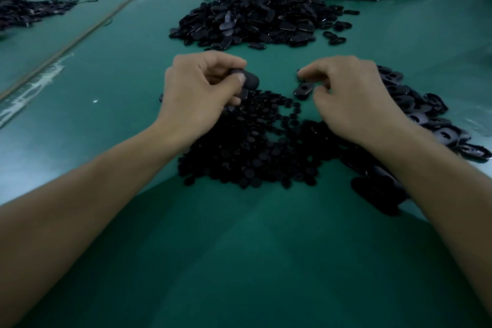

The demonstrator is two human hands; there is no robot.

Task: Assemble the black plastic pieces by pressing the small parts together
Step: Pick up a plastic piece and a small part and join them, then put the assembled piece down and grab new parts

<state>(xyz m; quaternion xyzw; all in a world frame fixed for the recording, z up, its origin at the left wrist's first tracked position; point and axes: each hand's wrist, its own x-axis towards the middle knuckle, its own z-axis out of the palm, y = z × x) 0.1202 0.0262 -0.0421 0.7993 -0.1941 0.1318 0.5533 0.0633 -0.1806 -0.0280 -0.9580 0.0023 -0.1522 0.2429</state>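
Held piece: a smooth black oval shell, rounded at its end, was pinched between thumb and fingers of the left hand.
Surroundings: small round parts were heaped on the green bench between the wrists; holed ovals were piled behind the right hand.
Second piece: a holed oval was laid just under the right hand's curled fingers; a grip could not be told.

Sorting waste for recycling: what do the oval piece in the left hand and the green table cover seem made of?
Oval piece held by the left hand: likely moulded plastic, matt black, with smooth rounded edges and a dull sheen. Green table cover: probably a rubber or vinyl mat, matt, with soft even reflections and no visible weave.
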